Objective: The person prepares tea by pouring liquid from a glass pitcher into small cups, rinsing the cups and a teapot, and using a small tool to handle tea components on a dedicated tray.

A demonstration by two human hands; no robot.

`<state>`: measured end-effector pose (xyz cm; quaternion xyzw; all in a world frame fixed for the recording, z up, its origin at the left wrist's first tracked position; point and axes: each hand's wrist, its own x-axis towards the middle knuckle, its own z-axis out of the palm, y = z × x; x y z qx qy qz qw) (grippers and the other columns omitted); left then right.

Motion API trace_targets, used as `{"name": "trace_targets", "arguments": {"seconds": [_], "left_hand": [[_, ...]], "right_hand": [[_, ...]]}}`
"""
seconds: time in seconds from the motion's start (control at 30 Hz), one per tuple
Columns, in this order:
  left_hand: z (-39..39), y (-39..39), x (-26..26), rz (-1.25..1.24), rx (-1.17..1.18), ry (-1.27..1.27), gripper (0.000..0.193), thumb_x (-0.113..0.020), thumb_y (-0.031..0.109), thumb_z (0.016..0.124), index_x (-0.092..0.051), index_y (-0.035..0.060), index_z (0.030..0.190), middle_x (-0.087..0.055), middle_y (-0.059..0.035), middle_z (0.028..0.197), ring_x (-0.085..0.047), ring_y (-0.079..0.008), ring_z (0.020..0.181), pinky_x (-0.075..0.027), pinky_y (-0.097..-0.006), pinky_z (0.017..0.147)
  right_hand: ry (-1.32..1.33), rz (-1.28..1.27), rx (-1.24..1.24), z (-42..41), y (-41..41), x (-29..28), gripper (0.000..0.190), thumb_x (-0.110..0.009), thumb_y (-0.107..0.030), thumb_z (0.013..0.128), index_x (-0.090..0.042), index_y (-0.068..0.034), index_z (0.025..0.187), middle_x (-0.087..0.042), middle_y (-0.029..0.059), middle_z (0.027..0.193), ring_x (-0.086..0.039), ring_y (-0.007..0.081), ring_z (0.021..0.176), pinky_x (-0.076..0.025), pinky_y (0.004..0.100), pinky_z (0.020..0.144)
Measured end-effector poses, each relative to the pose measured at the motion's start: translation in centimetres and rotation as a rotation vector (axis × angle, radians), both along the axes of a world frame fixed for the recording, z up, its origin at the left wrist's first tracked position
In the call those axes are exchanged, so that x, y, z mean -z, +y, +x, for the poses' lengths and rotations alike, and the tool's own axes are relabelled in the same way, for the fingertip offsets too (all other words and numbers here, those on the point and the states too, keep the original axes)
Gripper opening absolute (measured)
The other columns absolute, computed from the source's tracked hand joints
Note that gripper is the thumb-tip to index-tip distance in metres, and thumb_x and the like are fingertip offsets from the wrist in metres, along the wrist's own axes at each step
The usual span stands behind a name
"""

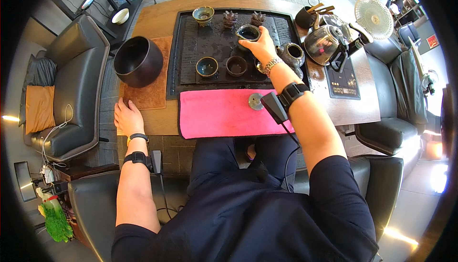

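Observation:
My right hand grips a dark glazed pitcher by its sides, over the black tea tray. Nearer to me on the tray are a blue-glazed cup, a brown cup and another cup partly hidden by my right wrist. A teapot without its lid sits right of that wrist. A round lid lies on the pink towel. My left hand rests at the table's near left edge, fingers slightly apart, holding nothing, below a large dark bowl on a brown mat.
At the tray's far side stand a strainer on a cup and two small figurines. On the right are a glass kettle, an induction hob, a holder with wooden tools and a fan. Armchairs flank the table.

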<state>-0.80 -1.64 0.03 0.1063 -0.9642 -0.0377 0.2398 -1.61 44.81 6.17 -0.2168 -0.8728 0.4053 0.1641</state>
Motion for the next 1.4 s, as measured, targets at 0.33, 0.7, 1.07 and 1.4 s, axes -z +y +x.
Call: {"name": "trace_targets", "arguments": {"seconds": [0.33, 0.7, 1.07, 1.4], "left_hand": [[0.1, 0.2, -0.2, 0.022, 0.011, -0.013, 0.040, -0.054, 0.034, 0.100, -0.058, 0.0108, 0.132, -0.058, -0.0132, 0.136, -0.055, -0.0331, 0.124, -0.042, -0.0499, 0.102], [0.0, 0.1, 0.1, -0.001, 0.006, -0.007, 0.039, -0.054, 0.034, 0.100, -0.058, 0.0118, 0.132, -0.059, -0.0116, 0.134, -0.057, -0.0328, 0.122, -0.043, -0.0495, 0.100], [-0.2, -0.1, 0.1, -0.019, -0.003, -0.022, 0.040, -0.052, 0.035, 0.101, -0.058, 0.0119, 0.132, -0.059, -0.0132, 0.135, -0.056, -0.0333, 0.123, -0.042, -0.0492, 0.102], [-0.1, 0.1, -0.1, 0.004, -0.006, -0.028, 0.040, -0.052, 0.035, 0.101, -0.057, 0.0124, 0.133, -0.059, -0.0126, 0.135, -0.056, -0.0328, 0.124, -0.042, -0.0506, 0.101]], "right_hand": [[0.107, -0.016, 0.089, -0.4, -1.6, -1.0, 0.080, -0.087, -0.031, 0.068, -0.047, 0.001, 0.129, -0.064, 0.0249, 0.121, -0.064, 0.0363, 0.113, -0.050, 0.0407, 0.097], [0.214, 0.327, 0.066, 8.2, 3.3, -8.0, 0.067, -0.081, -0.035, 0.075, -0.053, 0.003, 0.122, -0.067, 0.0253, 0.111, -0.066, 0.0379, 0.106, -0.052, 0.0421, 0.092], [-0.172, 0.780, 0.128, 13.3, 8.8, -9.8, 0.064, -0.078, -0.035, 0.075, -0.052, 0.003, 0.118, -0.062, 0.0248, 0.115, -0.060, 0.0373, 0.114, -0.049, 0.0423, 0.098], [-0.219, 0.975, 0.125, 12.3, 10.6, -9.7, 0.061, -0.078, -0.034, 0.074, -0.052, 0.004, 0.115, -0.062, 0.0248, 0.115, -0.058, 0.0374, 0.116, -0.049, 0.0414, 0.099]]}}
